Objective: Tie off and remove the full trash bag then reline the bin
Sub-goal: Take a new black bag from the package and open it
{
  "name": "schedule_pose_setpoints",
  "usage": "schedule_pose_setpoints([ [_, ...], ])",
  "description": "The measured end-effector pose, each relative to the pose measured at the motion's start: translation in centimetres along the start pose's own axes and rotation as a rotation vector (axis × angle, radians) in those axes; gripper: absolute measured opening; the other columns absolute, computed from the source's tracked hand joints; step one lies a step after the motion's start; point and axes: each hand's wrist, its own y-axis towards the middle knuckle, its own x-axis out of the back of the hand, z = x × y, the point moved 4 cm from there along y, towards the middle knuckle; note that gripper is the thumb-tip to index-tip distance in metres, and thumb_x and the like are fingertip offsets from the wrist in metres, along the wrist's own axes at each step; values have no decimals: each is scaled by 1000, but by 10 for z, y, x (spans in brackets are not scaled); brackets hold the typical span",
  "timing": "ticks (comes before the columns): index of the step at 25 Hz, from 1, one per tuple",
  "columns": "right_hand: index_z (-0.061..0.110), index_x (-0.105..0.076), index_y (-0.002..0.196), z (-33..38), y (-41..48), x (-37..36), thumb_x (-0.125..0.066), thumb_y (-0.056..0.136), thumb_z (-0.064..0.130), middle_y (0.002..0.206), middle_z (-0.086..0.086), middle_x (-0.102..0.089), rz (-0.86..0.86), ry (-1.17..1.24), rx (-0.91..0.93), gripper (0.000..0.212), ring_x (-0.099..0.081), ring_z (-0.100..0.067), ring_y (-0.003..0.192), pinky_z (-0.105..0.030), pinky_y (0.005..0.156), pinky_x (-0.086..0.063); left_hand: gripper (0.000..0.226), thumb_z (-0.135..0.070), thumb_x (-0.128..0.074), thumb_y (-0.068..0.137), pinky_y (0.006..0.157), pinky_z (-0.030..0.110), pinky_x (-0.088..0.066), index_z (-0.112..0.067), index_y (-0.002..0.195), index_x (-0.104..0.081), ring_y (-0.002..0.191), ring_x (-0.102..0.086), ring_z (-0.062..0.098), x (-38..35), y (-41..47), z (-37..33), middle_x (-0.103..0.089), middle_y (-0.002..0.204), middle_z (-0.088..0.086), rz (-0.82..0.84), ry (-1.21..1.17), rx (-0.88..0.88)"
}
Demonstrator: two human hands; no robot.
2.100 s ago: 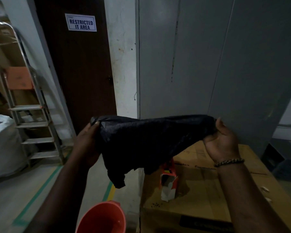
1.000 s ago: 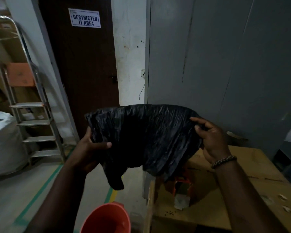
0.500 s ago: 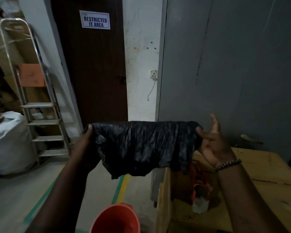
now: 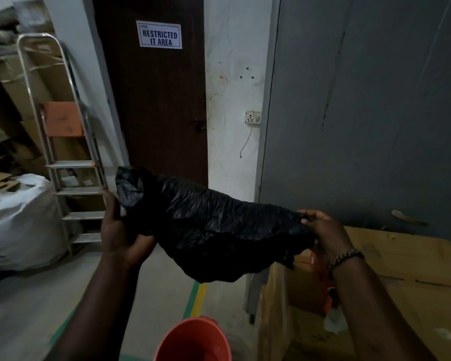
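Observation:
I hold a crumpled black trash bag point(image 4: 214, 230) stretched in the air between both hands, at chest height. My left hand point(image 4: 120, 230) grips its left end, which sticks up above my fingers. My right hand point(image 4: 323, 230), with a beaded bracelet on the wrist, pinches the bag's right edge, lower than the left end. The bag's loose middle sags down between them. Below the bag, at the bottom edge of the frame, is the open rim of the orange bin point(image 4: 193, 340); no liner shows inside it.
A large cardboard box point(image 4: 414, 269) stands at my right with an orange-and-white carton point(image 4: 328, 303) on it. A metal stepladder point(image 4: 71, 165) and a full white sack point(image 4: 21, 225) stand at the left. Ahead is a brown door point(image 4: 154, 113) marked restricted; grey cabinets point(image 4: 362, 113) line the right.
The bag has gone from level to slanted: my left hand raised its end and my right hand dropped and closed its fingers on the edge. The view shifted slightly left.

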Motion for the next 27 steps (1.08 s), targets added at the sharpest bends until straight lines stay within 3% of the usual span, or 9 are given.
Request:
schedule_pose_setpoints([
  [2,5,-67,109,-6,-3,-13,-45,100,-3,115,-25,-66,-16,18,-29,25,-65,-41,98,-54,80,-56,87,-75,-37,95,125,57,-1,-20,161,-23,155,-12,36,-2,-5,10,-21,167,12,142,9,44],
  [5,15,-70,103,-12,-8,-29,-46,99,0,114,-23,-67,-8,-3,-62,29,-64,-35,90,-42,68,-52,92,-63,-61,87,118,67,-22,-20,160,-24,151,-24,43,-12,3,18,-21,167,15,240,98,-6],
  [9,14,-72,108,-11,-26,-51,-50,98,-5,111,-20,-70,194,3,-43,31,-66,-37,93,-49,81,-55,71,-20,-77,86,92,54,-56,-23,148,-43,126,-57,44,-5,19,32,-47,151,17,-16,160,-8],
  [12,3,-70,109,-10,-43,-65,-53,95,-10,109,-18,-71,391,-29,19,26,-67,-32,94,-49,88,-55,57,-30,-72,91,87,48,-59,-13,142,-52,118,-63,40,-2,21,50,-54,140,16,-125,304,193],
  [16,7,-73,101,-7,-54,-71,-57,92,-10,101,-17,-70,520,-11,55,25,-67,-29,89,-43,80,-56,29,-26,-64,99,61,34,-56,-7,121,-65,56,-59,18,-5,11,83,-60,85,7,-245,479,395],
  [20,7,-72,102,-6,-60,-61,-64,93,0,97,-19,-72,620,-287,25,14,-67,-33,85,-46,76,-59,9,-12,-64,98,68,37,-50,-13,106,-60,90,-70,27,-6,17,87,-70,100,12,-348,493,237],
  [23,20,-76,109,-19,-62,-54,-68,95,18,100,-5,-77,731,-761,-111,16,-73,-27,84,-41,73,-62,7,-12,-76,90,68,33,-53,-10,90,-69,73,-72,29,-18,15,82,-75,83,13,-273,600,154],
  [25,23,-78,98,-16,-57,-60,-70,93,25,91,6,-75,612,-975,63,10,-72,-12,81,-43,79,-63,13,-16,-82,85,68,31,-57,-7,89,-74,75,-75,29,-27,11,84,-78,79,10,-245,744,115],
  [27,17,-76,91,-4,-56,-76,-73,91,26,82,6,-73,474,-827,267,10,-69,-9,76,-51,81,-60,17,-16,-83,83,64,25,-54,-3,85,-73,77,-71,23,-36,10,89,-76,76,5,-182,856,38],
])
